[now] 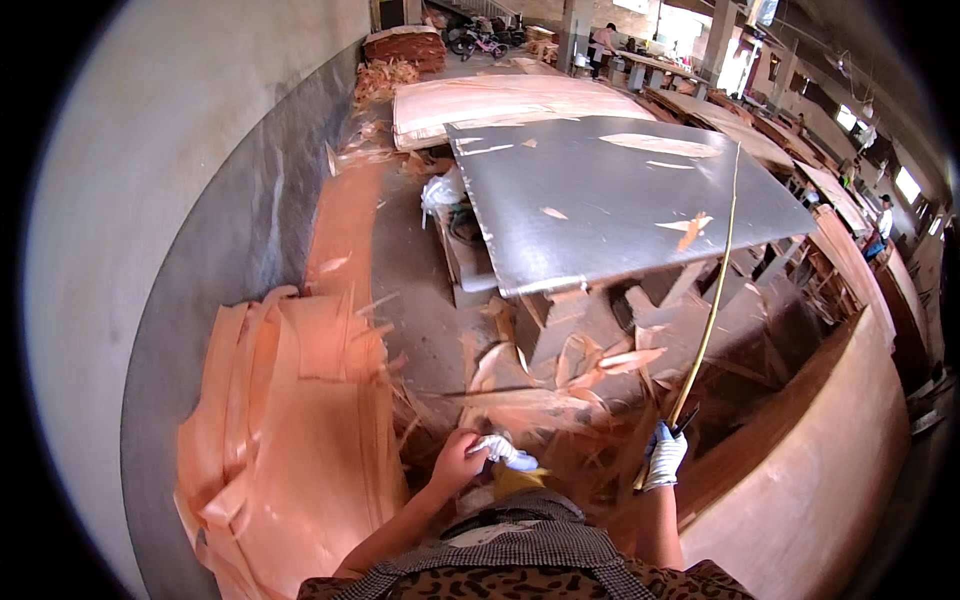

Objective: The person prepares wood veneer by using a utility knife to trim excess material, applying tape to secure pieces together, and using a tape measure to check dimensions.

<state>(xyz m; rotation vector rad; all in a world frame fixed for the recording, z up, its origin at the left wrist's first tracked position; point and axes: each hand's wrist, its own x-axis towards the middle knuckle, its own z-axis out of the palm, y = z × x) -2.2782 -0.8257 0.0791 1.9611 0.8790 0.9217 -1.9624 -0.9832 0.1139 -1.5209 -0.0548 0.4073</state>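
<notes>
My right hand (663, 457), in a white and blue work glove, is closed round a long, thin yellowish stick (711, 312). The stick rises away from me, and its tip overlaps the dark tabletop. A small dark object (687, 418) pokes out by the same hand; its kind is too small to make out. In front of my waist, my left hand (458, 462) is bare and closed on a white and blue glove (503, 451). Scraps of wood veneer (580, 375) litter the floor ahead of both hands.
Ahead stands a table with a dark, smooth top (620, 190), bearing a few veneer scraps. Folded orange veneer sheets (290, 400) are piled left, by the wall (220, 250). A tall stack of sheets (820, 470) flanks me on the right. People (602, 50) are farther back.
</notes>
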